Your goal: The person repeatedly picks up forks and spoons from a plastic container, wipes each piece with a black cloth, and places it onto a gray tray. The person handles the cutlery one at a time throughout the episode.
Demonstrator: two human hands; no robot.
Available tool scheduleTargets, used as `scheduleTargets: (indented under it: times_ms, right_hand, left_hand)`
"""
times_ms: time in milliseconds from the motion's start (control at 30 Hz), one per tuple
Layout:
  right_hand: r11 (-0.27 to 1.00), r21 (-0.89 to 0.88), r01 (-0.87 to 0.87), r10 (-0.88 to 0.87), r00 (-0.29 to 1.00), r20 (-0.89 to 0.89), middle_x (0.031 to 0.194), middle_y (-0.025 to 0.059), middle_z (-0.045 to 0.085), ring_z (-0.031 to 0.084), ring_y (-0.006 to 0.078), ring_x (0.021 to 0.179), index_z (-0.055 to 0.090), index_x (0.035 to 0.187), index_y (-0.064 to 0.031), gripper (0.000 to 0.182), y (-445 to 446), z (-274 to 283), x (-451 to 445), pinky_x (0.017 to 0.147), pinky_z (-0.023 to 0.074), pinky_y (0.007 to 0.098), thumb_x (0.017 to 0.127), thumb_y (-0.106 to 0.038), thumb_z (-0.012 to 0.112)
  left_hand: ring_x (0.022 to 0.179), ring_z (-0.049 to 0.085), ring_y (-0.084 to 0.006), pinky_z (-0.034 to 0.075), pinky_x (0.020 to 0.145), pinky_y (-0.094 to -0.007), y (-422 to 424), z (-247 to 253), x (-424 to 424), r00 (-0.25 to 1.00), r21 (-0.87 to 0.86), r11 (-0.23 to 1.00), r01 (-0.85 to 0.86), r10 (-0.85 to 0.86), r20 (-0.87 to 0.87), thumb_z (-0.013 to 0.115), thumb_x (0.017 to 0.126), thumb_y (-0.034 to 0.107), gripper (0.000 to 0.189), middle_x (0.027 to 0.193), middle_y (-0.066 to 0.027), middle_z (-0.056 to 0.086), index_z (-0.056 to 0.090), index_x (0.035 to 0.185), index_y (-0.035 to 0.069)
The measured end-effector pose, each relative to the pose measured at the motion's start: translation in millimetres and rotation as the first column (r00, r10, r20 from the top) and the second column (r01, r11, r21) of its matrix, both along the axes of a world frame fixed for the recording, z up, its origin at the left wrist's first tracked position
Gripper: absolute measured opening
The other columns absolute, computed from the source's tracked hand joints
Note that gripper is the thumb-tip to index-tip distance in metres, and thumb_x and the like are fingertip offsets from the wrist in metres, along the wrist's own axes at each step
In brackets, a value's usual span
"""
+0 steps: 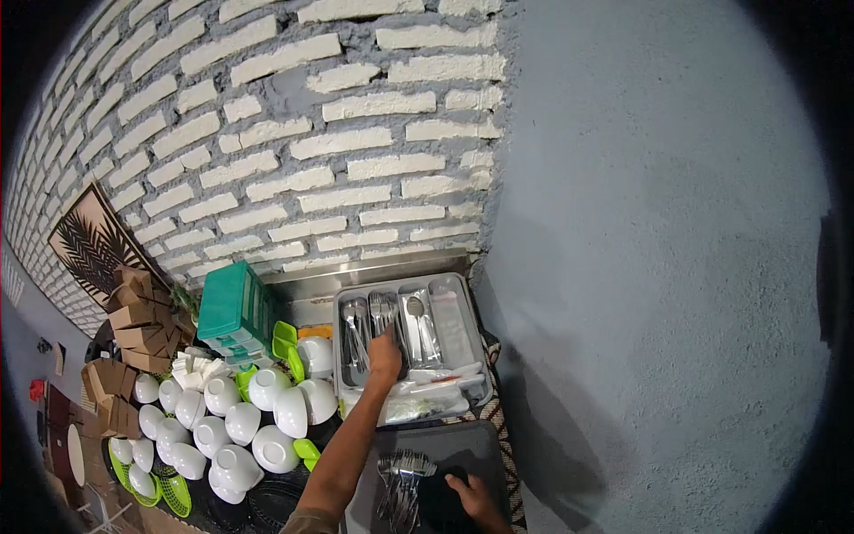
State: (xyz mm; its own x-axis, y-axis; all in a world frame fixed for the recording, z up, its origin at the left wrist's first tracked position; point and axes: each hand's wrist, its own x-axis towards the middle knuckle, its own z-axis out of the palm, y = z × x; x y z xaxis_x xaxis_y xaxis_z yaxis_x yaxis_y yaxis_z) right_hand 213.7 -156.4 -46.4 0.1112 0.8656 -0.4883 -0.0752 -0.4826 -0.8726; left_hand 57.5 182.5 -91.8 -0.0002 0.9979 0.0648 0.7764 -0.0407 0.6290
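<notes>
A grey cutlery tray [458, 286] with long compartments holds spoons [357, 334] at its left, forks [381, 308] beside them and more spoons [419, 324] farther right. My left hand [385, 357] reaches into the fork compartment, its fingertips at the forks; whether it grips any cannot be told. Plastic-wrapped items [427, 397] lie across the tray's near end. Closer to me, a pile of forks [403, 490] rests on a dark grey tray [460, 437]. My right hand [475, 497] holds the edge of a black item [444, 500], perhaps a cloth, beside that pile.
Upturned white bowls [233, 467] crowd the left, among green baskets [176, 495]. Behind them stand a teal drawer unit [223, 304] and brown cardboard boxes [143, 334]. A white brick wall [373, 167] rises behind the tray, and a grey wall [634, 267] stands at the right.
</notes>
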Motion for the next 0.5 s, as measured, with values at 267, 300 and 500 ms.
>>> scheduleTargets:
  times_ms: [267,300,500]
  right_hand:
    - [0.933,-0.358,0.036,-0.152,0.941,-0.303,0.095,0.0052,0.065,0.063,0.0198,0.09,0.065,0.102,-0.0029,0.034,8,-13,7,0.079,0.0491,0.0327,0.094,-0.035,0.059]
    - [0.937,-0.336,0.094,-0.239,0.876,-0.42,0.098,0.0058,0.065,0.063,0.0205,0.09,0.064,0.105,-0.0033,0.034,11,-20,8,0.079,0.05,0.0335,0.094,-0.035,0.059]
    - [0.856,-0.427,0.293,-0.507,0.638,-0.58,0.121,0.0136,0.061,0.057,0.0294,0.109,0.058,0.127,-0.0042,0.06,7,23,23,0.096,0.0466,0.0413,0.091,-0.052,0.057]
  left_hand:
    - [0.097,0.061,-0.046,0.052,0.083,-0.0498,-14,4,2,0.984,-0.017,0.999,0.044,-0.046,-0.172,0.055,0.086,0.005,0.052,0.116,-0.031,0.052,0.044,0.137,0.004]
    - [0.098,0.06,-0.0457,0.051,0.083,-0.0501,-14,4,-2,0.987,0.004,0.999,0.054,-0.053,-0.149,0.056,0.086,0.006,0.05,0.117,-0.0311,0.051,0.045,0.135,0.003]
    - [0.085,0.062,-0.0314,0.049,0.076,-0.0375,-79,45,1,0.949,0.278,0.954,0.111,-0.185,0.255,0.058,0.094,0.02,0.036,0.101,-0.0202,0.061,0.057,0.12,-0.003]
